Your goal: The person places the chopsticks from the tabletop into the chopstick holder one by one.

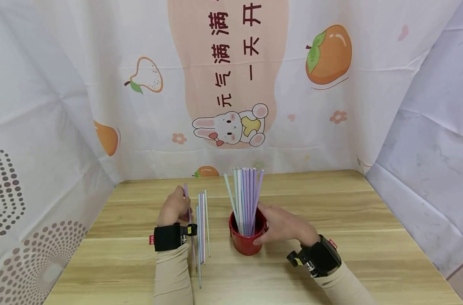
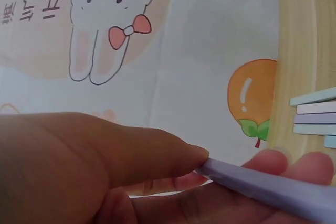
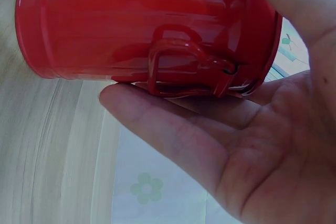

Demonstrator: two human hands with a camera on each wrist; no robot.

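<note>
My left hand [image 1: 176, 204] pinches a purple chopstick [image 2: 262, 184] near its far end, thumb on top and fingers beneath. The chopstick points toward the front of the table, left of a loose row of pastel chopsticks [image 1: 202, 231] in blue, white, purple and pale green. My right hand [image 1: 282, 223] grips a red bucket [image 1: 248, 245] from its right side, with the thumb at the front. In the right wrist view, the fingers lie along the wall by a small wire handle [image 3: 176, 51]. Many purple, blue and pale green chopsticks [image 1: 248, 199] stand in the bucket, leaning slightly apart.
The wooden table [image 1: 353, 220] reaches back to a white printed curtain [image 1: 147, 123] with fruit and a rabbit. More light cloth [image 1: 425, 169] hangs at the right and left sides. Each wrist wears a black strap [image 1: 323, 256] with a small camera.
</note>
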